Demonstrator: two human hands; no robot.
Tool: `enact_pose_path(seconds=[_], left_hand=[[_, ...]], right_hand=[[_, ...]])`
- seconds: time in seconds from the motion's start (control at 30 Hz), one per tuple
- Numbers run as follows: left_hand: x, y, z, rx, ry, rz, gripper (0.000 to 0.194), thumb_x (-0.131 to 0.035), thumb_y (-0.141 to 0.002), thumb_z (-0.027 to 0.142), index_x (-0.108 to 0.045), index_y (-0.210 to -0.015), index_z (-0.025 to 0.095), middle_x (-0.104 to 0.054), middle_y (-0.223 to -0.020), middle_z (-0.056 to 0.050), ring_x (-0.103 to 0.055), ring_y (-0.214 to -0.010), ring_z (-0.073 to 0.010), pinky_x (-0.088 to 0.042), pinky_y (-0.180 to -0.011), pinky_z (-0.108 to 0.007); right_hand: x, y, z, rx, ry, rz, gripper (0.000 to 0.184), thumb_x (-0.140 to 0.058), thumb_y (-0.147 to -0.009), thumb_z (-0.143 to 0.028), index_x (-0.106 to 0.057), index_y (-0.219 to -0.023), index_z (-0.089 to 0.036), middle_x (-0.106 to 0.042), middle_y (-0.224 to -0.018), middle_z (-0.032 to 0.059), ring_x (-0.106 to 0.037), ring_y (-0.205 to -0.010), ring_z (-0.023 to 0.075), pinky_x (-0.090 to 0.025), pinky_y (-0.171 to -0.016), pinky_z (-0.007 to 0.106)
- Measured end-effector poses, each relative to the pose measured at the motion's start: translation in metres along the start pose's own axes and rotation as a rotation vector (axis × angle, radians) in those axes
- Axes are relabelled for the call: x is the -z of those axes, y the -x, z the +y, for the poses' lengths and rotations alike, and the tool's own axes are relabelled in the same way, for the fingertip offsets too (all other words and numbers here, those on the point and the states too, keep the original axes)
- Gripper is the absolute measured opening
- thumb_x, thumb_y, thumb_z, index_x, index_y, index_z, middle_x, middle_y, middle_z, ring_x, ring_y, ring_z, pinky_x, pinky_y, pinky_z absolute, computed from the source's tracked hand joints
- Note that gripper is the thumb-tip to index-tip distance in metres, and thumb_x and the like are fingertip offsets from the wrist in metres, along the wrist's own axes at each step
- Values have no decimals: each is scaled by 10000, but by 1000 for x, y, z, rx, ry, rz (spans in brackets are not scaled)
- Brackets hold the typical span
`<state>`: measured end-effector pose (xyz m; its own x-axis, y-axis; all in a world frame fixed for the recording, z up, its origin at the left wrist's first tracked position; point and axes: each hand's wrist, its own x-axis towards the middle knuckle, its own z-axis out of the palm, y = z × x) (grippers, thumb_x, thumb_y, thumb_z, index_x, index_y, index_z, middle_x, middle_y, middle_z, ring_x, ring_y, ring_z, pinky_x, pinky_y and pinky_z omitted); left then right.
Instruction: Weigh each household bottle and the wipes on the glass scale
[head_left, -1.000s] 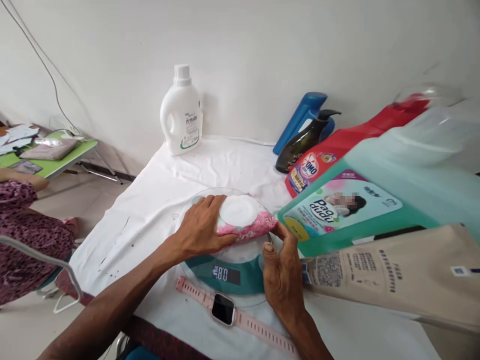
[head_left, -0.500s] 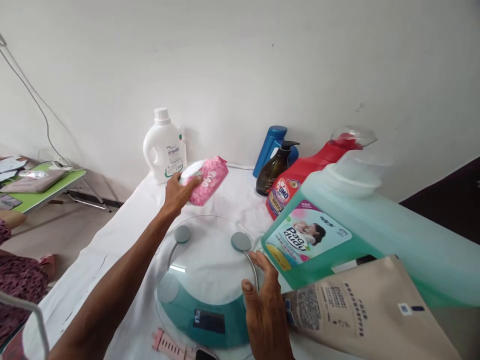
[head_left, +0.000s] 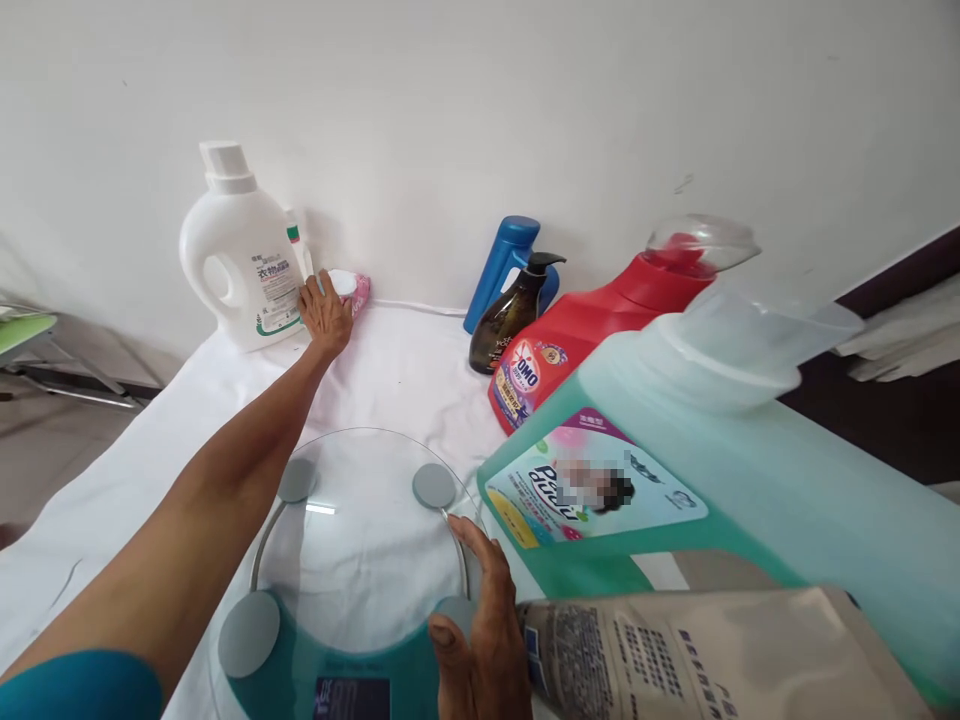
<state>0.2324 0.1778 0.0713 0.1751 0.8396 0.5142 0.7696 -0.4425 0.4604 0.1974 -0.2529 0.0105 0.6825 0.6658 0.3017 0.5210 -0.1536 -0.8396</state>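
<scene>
My left hand [head_left: 326, 312] reaches to the back of the table, its fingers on a pink pack of wipes [head_left: 361, 295] with a white lid. The pack is by the wall, just right of a large white detergent bottle [head_left: 244, 255]; the hand covers part of it. My right hand [head_left: 484, 630] is by the right edge of a round glass bathroom scale [head_left: 352, 650], thumb and forefinger apart, holding nothing. The scale's dark display [head_left: 352, 698] shows at the bottom of the view. A beige tube [head_left: 712, 650] lies right beside the right hand.
On the right lean or lie a green jug [head_left: 540, 560], a red OMO bottle [head_left: 559, 340], a dark pump bottle [head_left: 510, 325] and a blue bottle [head_left: 501, 270]. White cloth [head_left: 390, 375] covers the table. A green folding table [head_left: 26, 330] stands left.
My left hand has carried the pack of wipes back and left, beside the white bottle. The view has shifted nearer. My right hand stays by the scale's edge.
</scene>
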Motion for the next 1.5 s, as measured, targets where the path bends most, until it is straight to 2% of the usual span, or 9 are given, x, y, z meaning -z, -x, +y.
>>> enact_pose_path(seconds=[0.17,0.3,0.4,0.53,0.67,0.87,1.03,1.23,1.5], left_hand=[[2,3,15,-84,58,-19,725,-718,-912,254,-451,-1573,125,-352,-1746,-285,-222,-1679,-467,-121,-1340,-650],[16,27,54,-272,242,-187,724,-830,-871,429,-552,-1483,160,-533,-1587,-273,-452,-1538,-473,-303,-1273,-630],[23,49,100,-445,444,-402,643,-747,-926,590,-601,-1404,185,-632,-1462,-203,-607,-1366,-371,-453,-1182,-535],[17,67,155,-490,586,-607,563,-671,-973,487,-580,-1432,174,-635,-1463,-194,-625,-1349,-323,-508,-1138,-465],[2,65,182,-382,614,-621,582,-701,-914,283,-551,-1459,146,-615,-1512,-208,-604,-1396,-336,-512,-1144,-484],[-16,55,203,-358,572,-587,298,-721,-986,499,-660,-1119,239,-764,-1208,-89,-731,-1147,-269,-599,-958,-440],[-13,62,203,-360,551,-491,340,-753,-987,566,-633,-1024,250,-753,-1212,-75,-735,-1178,-284,-602,-943,-431],[35,64,155,-307,664,-295,293,-801,-971,427,-598,-1021,221,-731,-1080,-78,-707,-991,-243,-573,-856,-417],[168,107,97,-404,674,-285,275,-800,-978,398,-617,-906,207,-593,-820,5,-670,-863,-211,-536,-820,-382]], right_hand=[[0,1,-4,-40,-1,-5,915,-340,-976,-890,-429,-1631,-257,-557,-1608,195,-444,-1549,508,-392,-1193,772],[1,-1,-9,-35,-29,4,865,-368,-993,-867,-442,-1615,-270,-564,-1602,171,-458,-1541,474,-371,-1216,766],[3,-3,-12,-22,-37,-9,819,-390,-1017,-828,-461,-1600,-256,-561,-1595,181,-480,-1519,459,-375,-1215,753],[4,-4,-13,-30,-41,-34,817,-398,-1010,-836,-442,-1607,-279,-554,-1602,171,-460,-1532,463,-358,-1214,763],[2,-3,-10,-30,-41,-15,806,-385,-1006,-847,-450,-1589,-294,-564,-1593,158,-456,-1536,460,-355,-1215,765],[1,-2,-4,-11,-13,-21,876,-366,-967,-901,-451,-1583,-284,-587,-1559,170,-486,-1501,478,-402,-1177,762],[1,-2,-3,16,3,-4,838,-344,-995,-870,-435,-1594,-291,-596,-1547,165,-529,-1474,445,-423,-1183,734],[2,-9,-10,96,9,-3,703,-399,-1073,-714,-417,-1589,-237,-611,-1519,187,-555,-1447,421,-451,-1155,710],[0,-16,-12,175,-47,45,640,-425,-1089,-665,-459,-1510,-184,-648,-1431,206,-628,-1347,342,-483,-1146,642]])
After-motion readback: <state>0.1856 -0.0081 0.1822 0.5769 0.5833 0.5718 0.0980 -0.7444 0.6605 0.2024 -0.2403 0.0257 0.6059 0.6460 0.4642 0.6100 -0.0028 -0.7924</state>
